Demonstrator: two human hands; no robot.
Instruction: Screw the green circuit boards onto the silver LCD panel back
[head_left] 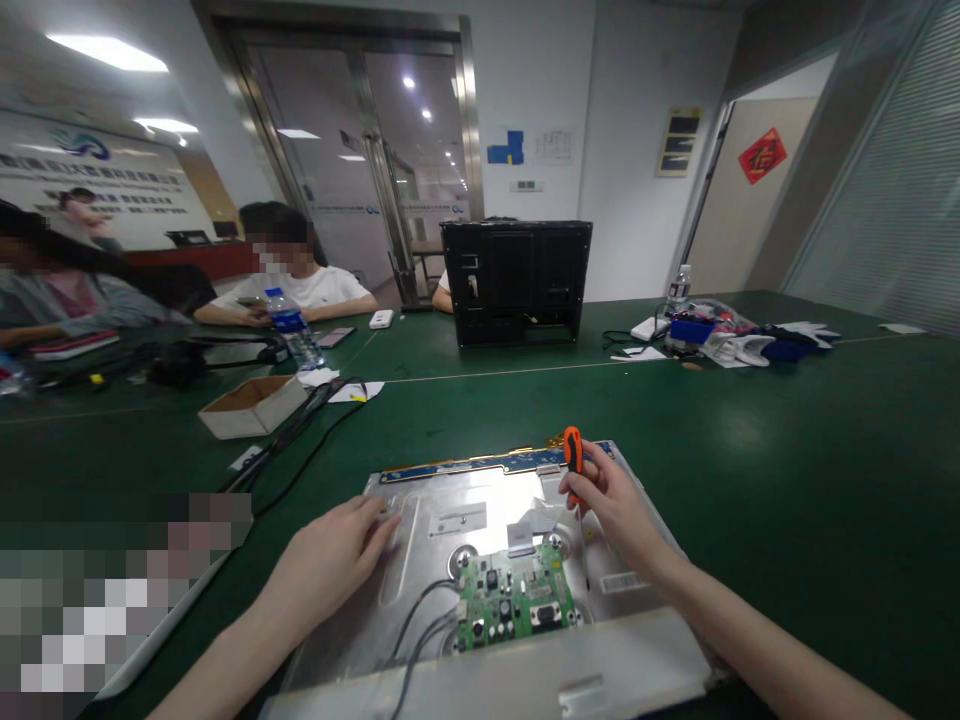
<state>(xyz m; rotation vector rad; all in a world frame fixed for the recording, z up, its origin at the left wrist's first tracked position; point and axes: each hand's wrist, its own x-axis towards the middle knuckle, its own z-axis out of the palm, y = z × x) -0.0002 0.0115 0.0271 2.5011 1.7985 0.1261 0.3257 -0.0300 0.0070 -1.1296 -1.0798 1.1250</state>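
Note:
A metal display panel lies back side up on the table in front of me. Near its middle sits a green circuit board, with dark cables running from its left side. A narrow blue circuit strip runs along the panel's far edge. My right hand grips a screwdriver with an orange and black handle, its thin shaft pointing down beside the board's right side. My left hand rests over the panel's left part, fingers loosely extended, holding nothing I can see.
Left of the panel are an open cardboard box, black cables and a water bottle. A black monitor housing stands at the back. Gloves and clutter lie back right. Two people sit across the green table.

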